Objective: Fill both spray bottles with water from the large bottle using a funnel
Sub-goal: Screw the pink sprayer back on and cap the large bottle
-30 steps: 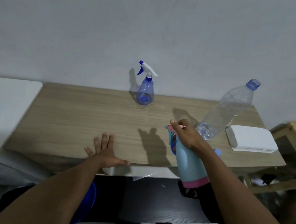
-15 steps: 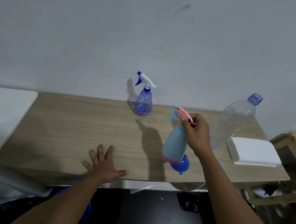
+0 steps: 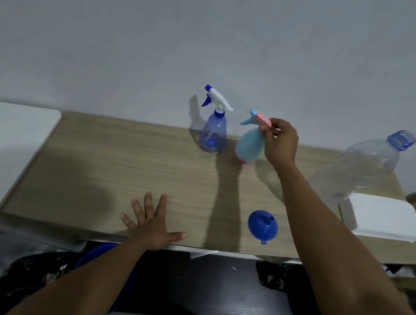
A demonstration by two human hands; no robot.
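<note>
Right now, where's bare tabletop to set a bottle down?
Free: table's left half, from its left edge to the left hand and blue spray bottle; the strip between left hand and funnel. Crowded: right end, with large bottle, white stack; right hand holds pale-blue spray bottle.

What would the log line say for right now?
right hand holds teal spray bottle | left hand flat on table | funnel lying untouched

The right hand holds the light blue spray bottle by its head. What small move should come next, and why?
Probably stand the light blue spray bottle upright on the table. It leans while the right hand pinches its pink head, that head is still on, and the funnel lies apart near the front edge.
</note>
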